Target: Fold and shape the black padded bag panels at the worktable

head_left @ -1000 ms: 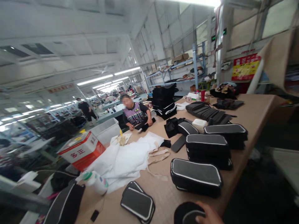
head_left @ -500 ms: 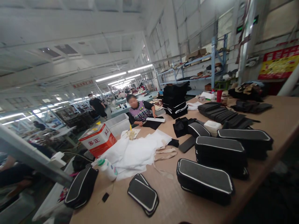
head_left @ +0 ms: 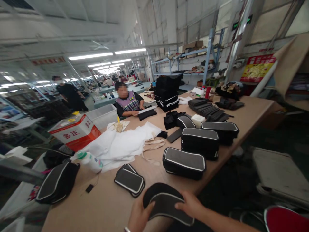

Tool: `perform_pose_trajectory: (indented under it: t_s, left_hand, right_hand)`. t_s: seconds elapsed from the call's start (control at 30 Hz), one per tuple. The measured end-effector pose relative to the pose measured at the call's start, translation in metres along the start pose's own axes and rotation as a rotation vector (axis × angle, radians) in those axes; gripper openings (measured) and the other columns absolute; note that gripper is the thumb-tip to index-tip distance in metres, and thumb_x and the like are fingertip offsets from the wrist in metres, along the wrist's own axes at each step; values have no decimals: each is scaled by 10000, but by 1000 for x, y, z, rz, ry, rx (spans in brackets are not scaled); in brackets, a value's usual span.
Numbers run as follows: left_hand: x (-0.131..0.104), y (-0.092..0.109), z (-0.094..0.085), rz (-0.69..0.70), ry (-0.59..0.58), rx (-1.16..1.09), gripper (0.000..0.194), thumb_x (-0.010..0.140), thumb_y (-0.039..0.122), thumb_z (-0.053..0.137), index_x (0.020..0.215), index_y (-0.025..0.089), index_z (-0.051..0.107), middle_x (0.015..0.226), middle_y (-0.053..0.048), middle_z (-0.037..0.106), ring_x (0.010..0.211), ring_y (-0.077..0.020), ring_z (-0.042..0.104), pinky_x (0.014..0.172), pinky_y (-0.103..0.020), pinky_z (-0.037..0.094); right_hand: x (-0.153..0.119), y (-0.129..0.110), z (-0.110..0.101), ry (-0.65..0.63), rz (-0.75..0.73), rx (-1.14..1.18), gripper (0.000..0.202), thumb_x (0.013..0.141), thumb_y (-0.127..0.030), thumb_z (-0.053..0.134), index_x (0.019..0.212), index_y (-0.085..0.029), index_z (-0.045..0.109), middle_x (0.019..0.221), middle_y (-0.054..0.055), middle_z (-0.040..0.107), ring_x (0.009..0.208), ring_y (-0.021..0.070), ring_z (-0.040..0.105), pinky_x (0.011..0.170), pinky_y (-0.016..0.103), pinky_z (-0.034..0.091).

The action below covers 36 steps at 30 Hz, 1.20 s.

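My left hand [head_left: 138,216] and my right hand [head_left: 190,203] both grip a black pouch piece with white piping [head_left: 164,201] at the near edge of the long tan table [head_left: 243,111]. The left hand holds its near left rim, the right hand its right side. Just beyond lies a flat black pouch [head_left: 129,179]. A finished black pouch [head_left: 183,162] sits right of that, with stacked pouches [head_left: 200,142] behind it.
White cloth [head_left: 120,145] and a white bottle [head_left: 89,160] lie on the table's left. A red and white box [head_left: 74,131] stands at the left edge, a black bag [head_left: 56,183] below it. A seated person [head_left: 127,103] works at the far side. A red stool [head_left: 287,219] is at bottom right.
The view has tilted down and both my hands have come into view holding the black pouch piece; half a second ago no hand showed. The seated person has shifted the black item before them.
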<state>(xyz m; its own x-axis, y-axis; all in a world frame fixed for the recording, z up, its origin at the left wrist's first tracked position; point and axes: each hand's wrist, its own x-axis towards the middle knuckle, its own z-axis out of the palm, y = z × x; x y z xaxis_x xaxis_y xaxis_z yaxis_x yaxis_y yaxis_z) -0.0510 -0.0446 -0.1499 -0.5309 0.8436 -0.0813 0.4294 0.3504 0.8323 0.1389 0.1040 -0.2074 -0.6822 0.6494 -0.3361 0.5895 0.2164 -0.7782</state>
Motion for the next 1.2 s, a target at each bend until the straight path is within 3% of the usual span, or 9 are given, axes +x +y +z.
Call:
perform_pose_trajectory:
  t_s: [0.17,0.27,0.47,0.57,0.67,0.77,0.83,1.0,1.2]
  left_hand:
    - [27,16,21,22,168,458,503,869,388,468,1308,149,519,1136,-190,688,980,-325,679,841,-439,516]
    - [41,12,31,-32,143,483,511,867,374,471,1312,124,509,1077,-202,701,964,-342,675,840,-471,502]
    - [24,-7,-32,-193,-122,-59,634,623,451,766,1159,166,585,1082,-100,711,1031,-292,647,963,-455,480]
    - [2,-12,-64,-253,-75,-366,746,621,537,748,1276,252,534,1391,-89,538,1299,-310,460,1087,-500,358]
    - [-20,-9,-75,-494,45,-792,698,689,722,564,1256,315,561,1445,-59,487,1339,-343,404,1055,-587,361]
    - [-42,6,-68,-749,39,-1095,578,765,670,526,1193,291,616,1217,-105,670,1180,-371,561,966,-673,398]
    - [-55,22,-59,-743,108,-1253,538,772,652,534,1166,298,632,1087,-102,726,1067,-376,627,915,-724,401]
    - [-66,54,-40,-580,337,-1460,682,646,783,539,1136,320,637,1008,-73,745,1007,-387,640,878,-739,421]
    - [-48,40,-22,-606,597,-1368,258,851,418,527,1053,313,649,864,13,724,808,-190,665,895,-551,514]
  right_hand:
    - [22,-26,-8,99,63,-136,320,739,-383,664,1020,-231,656,997,65,722,957,265,663,779,343,484]
    - [37,-18,-5,84,92,-189,321,766,-412,657,1009,-203,643,1009,87,712,951,258,659,743,323,468]
    - [13,-3,-37,-31,-168,-325,324,740,-464,689,948,-222,632,911,41,708,899,240,649,732,299,440]
    - [-8,-12,-54,-9,-301,-414,311,819,-361,614,1093,-217,591,1081,94,680,999,263,620,839,360,438]
    - [-22,-23,-67,120,-634,-620,369,855,-204,539,1224,-187,543,1285,153,590,1106,273,587,919,394,453]
    - [-25,-32,-80,311,-968,-783,347,894,-158,486,1233,-183,556,1348,168,548,1224,282,525,1000,416,445]
    - [-25,-37,-88,375,-1066,-822,324,910,-169,485,1219,-201,574,1354,160,548,1280,290,478,1020,439,442]
    - [-24,-39,-85,448,-1073,-833,353,903,-178,512,1250,-210,572,1363,159,542,1318,313,432,1023,458,453]
    - [-33,-26,-43,439,-1005,-827,412,910,-200,497,1313,-282,525,1361,140,548,1234,285,522,931,430,507]
